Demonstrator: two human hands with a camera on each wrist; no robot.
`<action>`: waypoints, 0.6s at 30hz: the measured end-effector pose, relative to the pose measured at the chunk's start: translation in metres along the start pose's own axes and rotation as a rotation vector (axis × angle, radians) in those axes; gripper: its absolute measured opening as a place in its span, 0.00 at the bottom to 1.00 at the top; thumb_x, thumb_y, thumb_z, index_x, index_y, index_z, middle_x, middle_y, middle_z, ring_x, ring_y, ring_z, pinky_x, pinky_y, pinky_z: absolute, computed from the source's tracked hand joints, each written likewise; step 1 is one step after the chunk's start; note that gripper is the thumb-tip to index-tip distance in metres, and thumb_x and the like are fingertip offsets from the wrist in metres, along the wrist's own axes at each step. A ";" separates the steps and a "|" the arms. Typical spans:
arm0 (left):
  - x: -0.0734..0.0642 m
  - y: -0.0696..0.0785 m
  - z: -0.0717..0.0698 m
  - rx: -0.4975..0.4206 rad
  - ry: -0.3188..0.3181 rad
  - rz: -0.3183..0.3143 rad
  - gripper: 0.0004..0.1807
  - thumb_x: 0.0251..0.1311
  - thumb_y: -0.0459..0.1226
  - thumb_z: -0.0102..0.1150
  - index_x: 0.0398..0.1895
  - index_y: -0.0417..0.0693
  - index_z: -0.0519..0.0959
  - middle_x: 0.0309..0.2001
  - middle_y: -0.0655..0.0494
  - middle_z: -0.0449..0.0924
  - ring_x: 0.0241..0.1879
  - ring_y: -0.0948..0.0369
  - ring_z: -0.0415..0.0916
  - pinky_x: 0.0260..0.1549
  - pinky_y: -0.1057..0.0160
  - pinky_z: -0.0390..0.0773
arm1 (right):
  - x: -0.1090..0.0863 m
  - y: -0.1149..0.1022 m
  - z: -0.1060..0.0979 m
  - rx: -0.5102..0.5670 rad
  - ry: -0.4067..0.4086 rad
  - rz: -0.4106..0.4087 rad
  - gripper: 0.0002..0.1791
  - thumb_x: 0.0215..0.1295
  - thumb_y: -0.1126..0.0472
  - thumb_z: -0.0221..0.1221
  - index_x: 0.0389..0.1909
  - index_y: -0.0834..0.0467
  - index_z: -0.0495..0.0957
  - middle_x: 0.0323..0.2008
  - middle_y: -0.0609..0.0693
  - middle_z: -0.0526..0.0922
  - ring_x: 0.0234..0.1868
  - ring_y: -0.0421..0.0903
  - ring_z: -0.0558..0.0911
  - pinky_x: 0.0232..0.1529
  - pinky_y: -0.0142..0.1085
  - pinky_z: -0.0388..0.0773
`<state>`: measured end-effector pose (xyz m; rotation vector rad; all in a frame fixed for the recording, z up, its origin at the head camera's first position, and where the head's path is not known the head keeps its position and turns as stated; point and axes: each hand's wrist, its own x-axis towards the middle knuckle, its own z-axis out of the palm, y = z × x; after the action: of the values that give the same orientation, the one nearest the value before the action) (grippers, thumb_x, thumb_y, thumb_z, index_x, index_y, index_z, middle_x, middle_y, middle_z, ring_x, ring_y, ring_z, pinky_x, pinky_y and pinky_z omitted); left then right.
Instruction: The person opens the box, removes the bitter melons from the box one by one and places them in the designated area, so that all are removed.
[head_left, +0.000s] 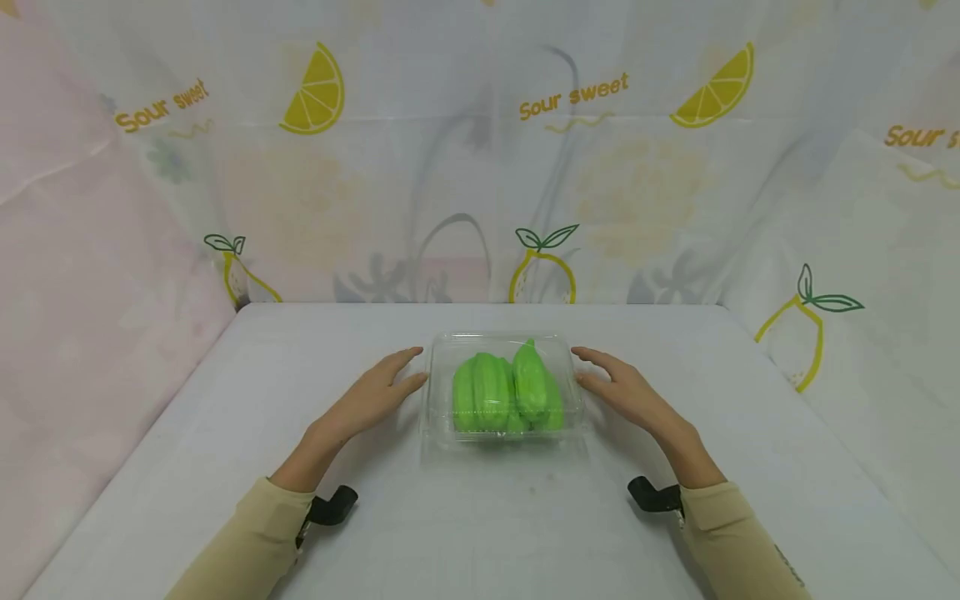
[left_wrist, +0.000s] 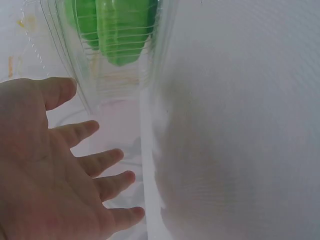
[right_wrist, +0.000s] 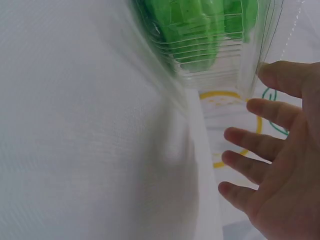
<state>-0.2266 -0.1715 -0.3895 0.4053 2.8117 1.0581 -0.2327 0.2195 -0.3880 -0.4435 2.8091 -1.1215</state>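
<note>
A clear plastic clamshell box (head_left: 441,392) sits on the white table with its lid down. Inside, seen through the plastic, lie several bright green, ribbed, elongated pieces (head_left: 491,392) that look like fruit or vegetables, one with a pointed tip. My left hand (head_left: 378,392) is at the box's left side, fingers spread and straight, thumb tip right at the wall. On the opposite side my right hand (head_left: 626,392) mirrors it, its thumb close to the right edge. In both wrist views the palms show bare, with nothing in the fingers.
White cloth covers the table (head_left: 480,533), whose far edge meets a hanging curtain (head_left: 450,167) printed with lemons and lettering. More fabric hangs at the left and right. A black wrist mount (head_left: 333,506) juts inward from the left sleeve, another (head_left: 652,494) from the right.
</note>
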 end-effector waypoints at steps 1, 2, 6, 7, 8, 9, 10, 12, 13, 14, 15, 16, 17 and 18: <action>0.000 0.000 0.000 -0.016 -0.003 0.003 0.35 0.74 0.55 0.44 0.77 0.50 0.56 0.77 0.45 0.55 0.78 0.43 0.49 0.75 0.37 0.52 | 0.000 0.000 0.000 0.006 0.004 -0.005 0.31 0.75 0.46 0.50 0.74 0.54 0.61 0.73 0.61 0.65 0.75 0.64 0.59 0.71 0.66 0.59; 0.000 0.000 0.000 -0.033 -0.006 0.003 0.34 0.74 0.55 0.44 0.77 0.51 0.56 0.77 0.46 0.56 0.78 0.44 0.49 0.75 0.37 0.52 | 0.000 0.000 0.000 0.007 0.006 -0.012 0.31 0.75 0.47 0.51 0.74 0.55 0.62 0.72 0.62 0.66 0.74 0.64 0.60 0.71 0.66 0.59; 0.001 0.000 0.001 -0.050 -0.009 0.011 0.33 0.75 0.54 0.43 0.77 0.51 0.57 0.77 0.47 0.57 0.77 0.44 0.50 0.75 0.37 0.53 | 0.001 0.000 0.001 0.029 0.018 -0.046 0.30 0.76 0.50 0.52 0.72 0.58 0.63 0.69 0.64 0.70 0.71 0.65 0.66 0.71 0.63 0.62; 0.001 0.000 0.001 -0.049 -0.009 0.012 0.33 0.75 0.54 0.43 0.77 0.50 0.57 0.77 0.47 0.57 0.77 0.44 0.50 0.75 0.37 0.53 | 0.001 0.000 0.001 0.035 0.022 -0.057 0.29 0.76 0.51 0.52 0.72 0.59 0.64 0.68 0.64 0.71 0.70 0.65 0.67 0.70 0.63 0.64; 0.000 0.000 0.001 -0.048 -0.007 0.011 0.33 0.75 0.54 0.43 0.77 0.50 0.57 0.77 0.47 0.57 0.77 0.44 0.50 0.75 0.37 0.53 | 0.002 0.000 0.001 0.043 0.027 -0.066 0.29 0.76 0.51 0.52 0.71 0.60 0.64 0.68 0.65 0.71 0.70 0.65 0.68 0.70 0.62 0.65; 0.001 0.000 0.002 -0.043 -0.006 0.013 0.33 0.75 0.54 0.43 0.77 0.50 0.57 0.77 0.46 0.57 0.77 0.43 0.50 0.74 0.37 0.53 | 0.002 0.000 0.002 0.053 0.033 -0.073 0.28 0.76 0.52 0.53 0.71 0.61 0.65 0.67 0.65 0.71 0.69 0.65 0.68 0.70 0.62 0.65; 0.000 0.000 0.002 -0.045 -0.003 0.011 0.33 0.75 0.54 0.43 0.77 0.50 0.57 0.77 0.46 0.57 0.77 0.43 0.50 0.74 0.37 0.53 | 0.002 0.000 0.002 0.063 0.039 -0.077 0.28 0.75 0.53 0.53 0.70 0.61 0.65 0.67 0.65 0.71 0.69 0.65 0.69 0.69 0.61 0.66; 0.000 0.000 0.002 -0.048 0.001 0.009 0.33 0.74 0.54 0.44 0.76 0.50 0.58 0.76 0.46 0.58 0.77 0.43 0.51 0.74 0.37 0.54 | 0.003 0.000 0.002 0.078 0.050 -0.082 0.28 0.75 0.54 0.54 0.70 0.62 0.66 0.67 0.65 0.72 0.68 0.65 0.70 0.69 0.60 0.68; 0.000 0.000 0.001 -0.050 0.003 0.011 0.33 0.74 0.54 0.45 0.76 0.50 0.58 0.76 0.46 0.58 0.77 0.43 0.51 0.74 0.36 0.54 | 0.003 0.000 0.002 0.084 0.055 -0.084 0.27 0.75 0.54 0.54 0.69 0.62 0.67 0.66 0.65 0.72 0.68 0.65 0.70 0.68 0.60 0.68; 0.000 0.001 0.001 -0.055 0.006 0.008 0.33 0.74 0.54 0.45 0.76 0.51 0.59 0.76 0.46 0.59 0.77 0.43 0.51 0.74 0.37 0.54 | 0.002 0.000 0.002 0.089 0.060 -0.083 0.27 0.74 0.54 0.55 0.69 0.62 0.67 0.66 0.65 0.73 0.67 0.65 0.71 0.68 0.60 0.69; 0.000 0.001 0.001 -0.057 0.010 0.007 0.33 0.74 0.54 0.46 0.76 0.51 0.60 0.76 0.46 0.59 0.77 0.43 0.51 0.74 0.36 0.55 | 0.002 -0.001 0.003 0.094 0.064 -0.082 0.27 0.74 0.54 0.55 0.68 0.62 0.67 0.66 0.64 0.73 0.67 0.64 0.72 0.68 0.59 0.70; 0.000 0.001 0.001 -0.061 0.013 0.004 0.32 0.74 0.54 0.47 0.75 0.51 0.60 0.76 0.46 0.59 0.77 0.43 0.52 0.73 0.36 0.56 | 0.002 -0.001 0.003 0.100 0.068 -0.081 0.26 0.74 0.55 0.55 0.68 0.62 0.68 0.65 0.64 0.74 0.66 0.64 0.73 0.67 0.59 0.70; 0.000 0.002 0.001 -0.061 0.014 0.004 0.32 0.73 0.54 0.47 0.75 0.51 0.61 0.75 0.46 0.60 0.76 0.43 0.52 0.73 0.36 0.57 | 0.002 -0.001 0.003 0.107 0.071 -0.080 0.26 0.74 0.55 0.55 0.68 0.62 0.68 0.65 0.64 0.74 0.66 0.64 0.74 0.67 0.58 0.71; 0.000 0.002 0.001 -0.066 0.017 0.000 0.32 0.73 0.54 0.48 0.75 0.52 0.61 0.75 0.46 0.60 0.76 0.43 0.53 0.72 0.35 0.58 | 0.002 -0.002 0.003 0.115 0.074 -0.077 0.26 0.74 0.56 0.56 0.67 0.62 0.68 0.64 0.64 0.75 0.65 0.63 0.74 0.66 0.58 0.72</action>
<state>-0.2261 -0.1697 -0.3889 0.3912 2.7819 1.1566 -0.2333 0.2156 -0.3893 -0.5131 2.7927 -1.3331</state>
